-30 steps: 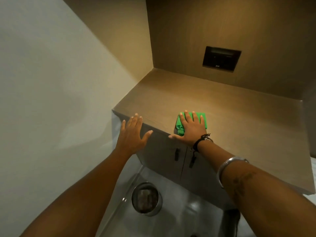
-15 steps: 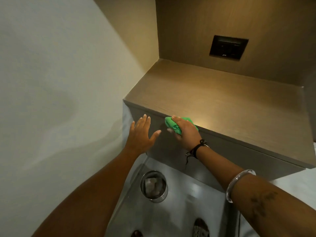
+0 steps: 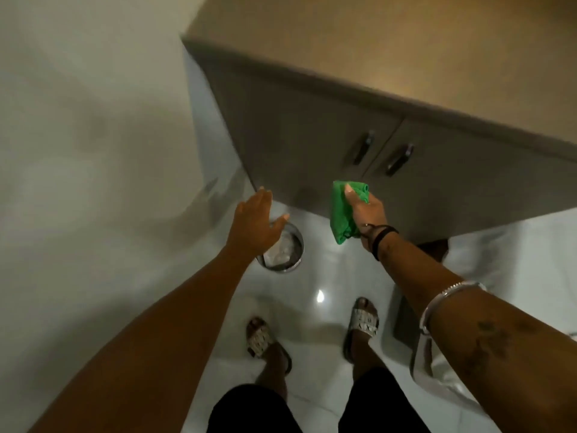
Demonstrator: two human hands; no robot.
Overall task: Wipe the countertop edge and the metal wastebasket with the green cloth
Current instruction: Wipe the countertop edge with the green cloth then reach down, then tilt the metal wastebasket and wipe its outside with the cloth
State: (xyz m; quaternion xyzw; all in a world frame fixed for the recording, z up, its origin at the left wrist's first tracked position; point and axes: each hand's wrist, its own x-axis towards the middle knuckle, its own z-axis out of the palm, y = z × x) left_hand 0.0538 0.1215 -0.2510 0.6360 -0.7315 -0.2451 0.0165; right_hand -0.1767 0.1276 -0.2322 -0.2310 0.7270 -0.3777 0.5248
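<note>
Head view, looking steeply down. My right hand (image 3: 365, 214) is raised in front of the cabinet doors (image 3: 312, 132), clear of the table (image 3: 406, 51) whose front edge runs across the upper right. Its fingers (image 3: 349, 190) are closed around the green cloth (image 3: 340, 214); the cloth is bunched at the top of the grip and hangs in a loose fold below the palm, touching nothing else. A dark band (image 3: 382, 240) sits at that wrist and a silver bangle (image 3: 443, 300) further up the forearm.

My left hand (image 3: 254, 223) is empty, palm down, fingers extended together with the thumb spread out to the side. It hovers over the metal wastebasket (image 3: 285, 251) and covers the left part of its rim from this angle; whether it touches the rim cannot be told.

The wastebasket stands upright on the white glossy floor (image 3: 327, 276), near the left corner of the cabinet base and close to the pale wall (image 3: 78, 151). Its opening shows pale crumpled contents, too blurred to identify.

Two dark handles (image 3: 362, 148) flank the seam between the doors, above the cloth. My feet in patterned sandals (image 3: 363, 320) stand on the floor below the wastebasket in frame. The frame is motion-blurred, most strongly toward its upper part.
</note>
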